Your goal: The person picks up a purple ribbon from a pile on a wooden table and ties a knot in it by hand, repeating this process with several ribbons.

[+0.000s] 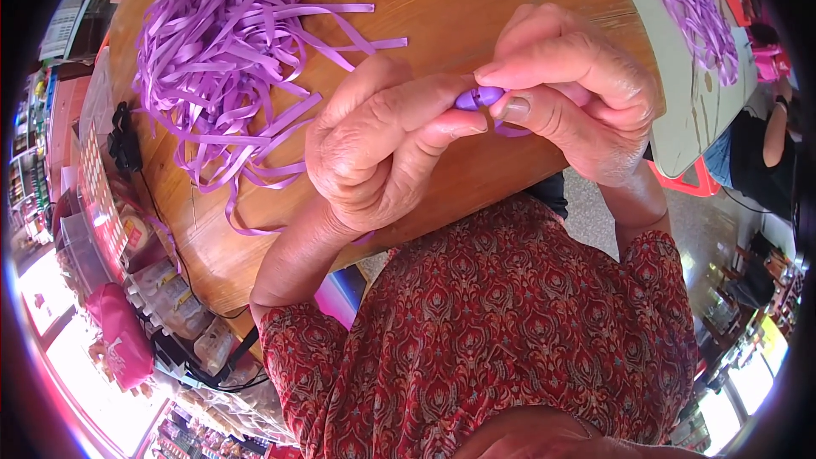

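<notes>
A small purple plastic clasp (467, 100) is pinched between my two hands above the wooden table (442, 8). My left hand (374, 140) grips its left end between thumb and forefinger. On the other end, the thumb and forefinger of my right hand (586, 89) are closed. A narrow dark line shows across the clasp's middle; whether its halves are fully joined I cannot tell. A bit of purple ribbon (512, 130) shows just below my right thumb. Left of my hands lies a tangled heap of purple ribbons (225, 59), some ends trailing toward me.
More purple ribbons (693, 13) lie on a pale table (693, 110) at the right, where another person (769, 149) is partly visible. Along the left edge are a black cable (153, 195), packaged goods (170, 297) and a pink pouch (119, 336). A red stool (699, 178) stands under the pale table.
</notes>
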`<action>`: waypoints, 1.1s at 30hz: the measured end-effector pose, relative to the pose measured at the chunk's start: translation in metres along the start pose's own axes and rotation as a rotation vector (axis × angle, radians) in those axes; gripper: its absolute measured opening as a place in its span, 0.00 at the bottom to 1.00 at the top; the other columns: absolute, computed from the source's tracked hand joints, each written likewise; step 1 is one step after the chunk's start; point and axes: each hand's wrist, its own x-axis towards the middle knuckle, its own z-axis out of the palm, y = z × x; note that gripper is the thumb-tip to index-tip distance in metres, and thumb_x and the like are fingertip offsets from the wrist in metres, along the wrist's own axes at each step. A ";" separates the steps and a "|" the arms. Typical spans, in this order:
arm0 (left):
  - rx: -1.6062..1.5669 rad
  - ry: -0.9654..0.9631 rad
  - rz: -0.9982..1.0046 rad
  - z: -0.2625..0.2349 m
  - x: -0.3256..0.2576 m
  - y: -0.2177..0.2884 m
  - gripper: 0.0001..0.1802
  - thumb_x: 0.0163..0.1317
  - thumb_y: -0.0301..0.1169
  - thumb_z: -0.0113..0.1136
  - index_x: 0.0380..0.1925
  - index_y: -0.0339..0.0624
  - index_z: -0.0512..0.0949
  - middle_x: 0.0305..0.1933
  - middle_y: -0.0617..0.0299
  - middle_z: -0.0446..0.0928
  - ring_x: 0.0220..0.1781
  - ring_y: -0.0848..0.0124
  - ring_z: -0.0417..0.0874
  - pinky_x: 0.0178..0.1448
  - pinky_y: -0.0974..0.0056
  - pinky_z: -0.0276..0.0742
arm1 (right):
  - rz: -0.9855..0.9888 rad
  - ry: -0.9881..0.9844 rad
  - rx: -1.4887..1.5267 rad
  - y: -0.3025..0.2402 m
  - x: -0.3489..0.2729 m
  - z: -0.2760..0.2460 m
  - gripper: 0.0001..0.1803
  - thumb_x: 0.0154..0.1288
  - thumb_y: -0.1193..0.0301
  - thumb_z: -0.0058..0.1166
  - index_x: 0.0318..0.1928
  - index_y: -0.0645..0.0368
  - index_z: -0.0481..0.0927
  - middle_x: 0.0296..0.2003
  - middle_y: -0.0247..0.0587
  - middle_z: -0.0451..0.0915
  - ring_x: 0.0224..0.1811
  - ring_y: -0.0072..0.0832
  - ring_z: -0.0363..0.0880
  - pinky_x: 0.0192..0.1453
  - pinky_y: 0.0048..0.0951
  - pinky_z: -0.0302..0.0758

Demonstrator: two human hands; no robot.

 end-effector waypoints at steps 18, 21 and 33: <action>-0.026 0.062 0.029 0.002 0.000 -0.002 0.13 0.53 0.29 0.71 0.37 0.37 0.82 0.27 0.62 0.79 0.22 0.73 0.71 0.24 0.70 0.66 | 0.023 0.071 0.021 -0.004 -0.004 0.010 0.08 0.61 0.78 0.60 0.41 0.64 0.81 0.34 0.41 0.76 0.32 0.26 0.70 0.35 0.27 0.67; -0.031 0.062 0.024 0.002 -0.001 -0.002 0.13 0.53 0.28 0.71 0.38 0.37 0.83 0.28 0.62 0.79 0.23 0.73 0.72 0.24 0.70 0.66 | 0.026 0.087 0.038 -0.004 -0.004 0.011 0.08 0.61 0.78 0.60 0.42 0.64 0.81 0.34 0.41 0.76 0.32 0.26 0.70 0.35 0.27 0.67; -0.100 0.078 0.017 0.003 -0.003 -0.004 0.13 0.53 0.28 0.71 0.38 0.36 0.82 0.27 0.61 0.78 0.23 0.73 0.71 0.25 0.69 0.66 | 0.020 0.084 -0.016 -0.006 -0.005 0.013 0.09 0.60 0.81 0.60 0.41 0.65 0.80 0.35 0.43 0.76 0.33 0.28 0.71 0.35 0.28 0.68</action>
